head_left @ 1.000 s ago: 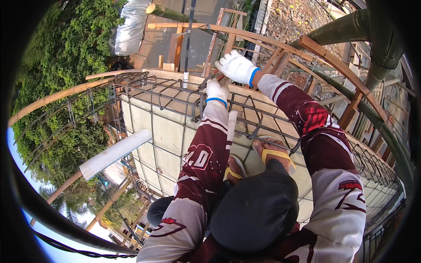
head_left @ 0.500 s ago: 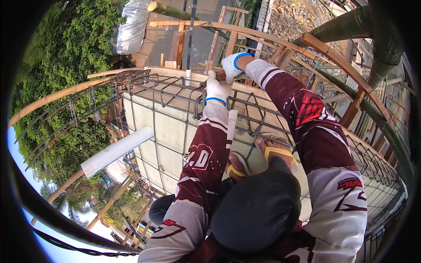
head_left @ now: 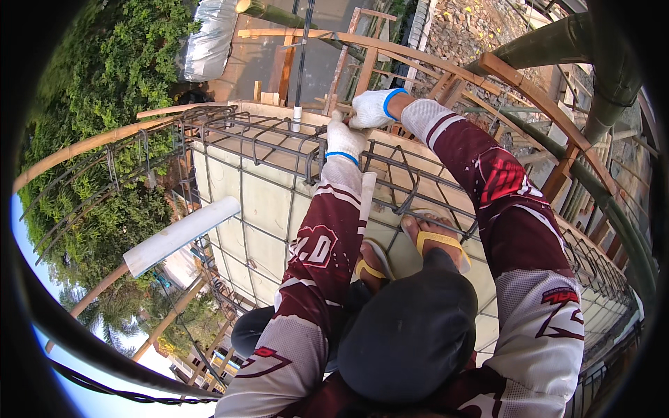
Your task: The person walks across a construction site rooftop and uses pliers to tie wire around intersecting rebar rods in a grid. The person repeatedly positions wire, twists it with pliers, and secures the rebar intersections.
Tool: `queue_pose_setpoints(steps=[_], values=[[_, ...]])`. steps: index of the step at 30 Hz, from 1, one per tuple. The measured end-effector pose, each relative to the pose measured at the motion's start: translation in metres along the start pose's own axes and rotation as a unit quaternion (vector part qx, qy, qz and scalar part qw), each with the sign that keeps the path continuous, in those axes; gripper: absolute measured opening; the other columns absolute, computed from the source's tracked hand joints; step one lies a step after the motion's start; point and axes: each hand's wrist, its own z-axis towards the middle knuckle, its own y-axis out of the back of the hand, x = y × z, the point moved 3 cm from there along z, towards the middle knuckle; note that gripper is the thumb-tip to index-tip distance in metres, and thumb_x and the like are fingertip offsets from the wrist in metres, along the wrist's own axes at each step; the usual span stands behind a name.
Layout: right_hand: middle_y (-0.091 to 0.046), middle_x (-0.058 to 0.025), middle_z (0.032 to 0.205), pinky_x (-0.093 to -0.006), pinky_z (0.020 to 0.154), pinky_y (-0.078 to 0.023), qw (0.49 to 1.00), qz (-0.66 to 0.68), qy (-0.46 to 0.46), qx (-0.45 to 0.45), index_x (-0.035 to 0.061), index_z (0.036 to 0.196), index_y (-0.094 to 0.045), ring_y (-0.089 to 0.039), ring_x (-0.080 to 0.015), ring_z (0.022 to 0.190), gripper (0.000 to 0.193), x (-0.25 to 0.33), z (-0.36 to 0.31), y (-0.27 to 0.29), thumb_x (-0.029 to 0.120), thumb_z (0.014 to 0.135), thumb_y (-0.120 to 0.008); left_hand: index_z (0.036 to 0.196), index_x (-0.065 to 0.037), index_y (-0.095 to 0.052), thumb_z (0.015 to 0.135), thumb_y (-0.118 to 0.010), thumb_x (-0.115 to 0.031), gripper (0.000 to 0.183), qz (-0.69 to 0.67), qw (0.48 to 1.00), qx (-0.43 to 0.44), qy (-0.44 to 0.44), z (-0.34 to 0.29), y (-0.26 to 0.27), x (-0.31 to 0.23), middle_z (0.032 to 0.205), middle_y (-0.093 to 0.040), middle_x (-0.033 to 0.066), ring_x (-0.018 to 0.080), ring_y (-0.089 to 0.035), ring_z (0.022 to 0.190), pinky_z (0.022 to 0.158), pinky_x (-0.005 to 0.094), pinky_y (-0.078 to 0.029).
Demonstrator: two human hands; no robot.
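My left hand (head_left: 346, 138), in a white knitted glove with a blue cuff, is closed at the outer top bars of a rebar cage (head_left: 311, 166). Just to its right and a little farther off, my right hand (head_left: 374, 110), gloved the same way, has its fingers curled in against the left fingertips. Both hands meet over the cage near the wooden formwork board (head_left: 268, 109). Whatever lies between the fingers is small and mostly hidden. A short white pipe (head_left: 297, 118) stands upright left of my hands, with a dark rod rising from it.
My sandalled feet (head_left: 439, 235) stand on steel mesh over a pale sheet (head_left: 265, 209). A large white pipe (head_left: 185, 237) sticks out at left. Beyond the formwork are wooden strips (head_left: 397, 50), thick bamboo poles (head_left: 543, 45) and a drop to rubble and paving. Trees (head_left: 104, 90) rise at left.
My right hand has shifted slightly right, and its wrist has turned, still against my left fingers. My left hand has stayed at nearly the same spot on the cage. The view has shifted slightly.
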Motion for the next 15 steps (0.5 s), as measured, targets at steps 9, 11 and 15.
queue_pose_setpoints(steps=[9,11,15], values=[[-0.075,-0.0168,0.115,-0.0464,0.089,-0.057,0.987,-0.127,-0.063,-0.069,0.0091,0.114,-0.078,-0.072,-0.0365,0.107,0.052,0.013,-0.019,0.001,0.05,0.098,-0.051,0.144,0.001,-0.04,0.111,-0.028,-0.052,0.064,0.018,0.999,-0.029,-0.006,-0.007,-0.006,0.005,0.152,-0.044,0.0228,0.0393,-0.045,0.142,0.119,0.0594,-0.038],[-0.075,-0.019,0.114,-0.0465,0.088,-0.056,0.996,0.011,-0.085,0.002,0.0068,0.112,-0.078,-0.072,-0.0361,0.105,0.059,0.003,-0.012,0.005,0.057,0.092,-0.056,0.132,-0.002,-0.048,0.111,-0.037,-0.047,0.051,0.018,0.998,-0.058,0.003,-0.008,-0.002,0.004,0.135,-0.054,0.0195,0.0371,-0.053,0.128,0.112,0.0565,-0.044],[-0.075,-0.0208,0.1,-0.047,0.076,-0.056,1.0,0.024,-0.008,-0.012,0.0028,0.101,-0.077,-0.073,-0.0372,0.09,0.06,-0.006,-0.003,0.014,0.059,0.083,-0.068,0.124,-0.003,-0.054,0.112,-0.041,-0.037,0.038,-0.01,0.999,-0.039,-0.035,-0.003,0.002,0.0,0.121,-0.063,0.0165,0.0337,-0.06,0.116,0.105,0.0527,-0.049]])
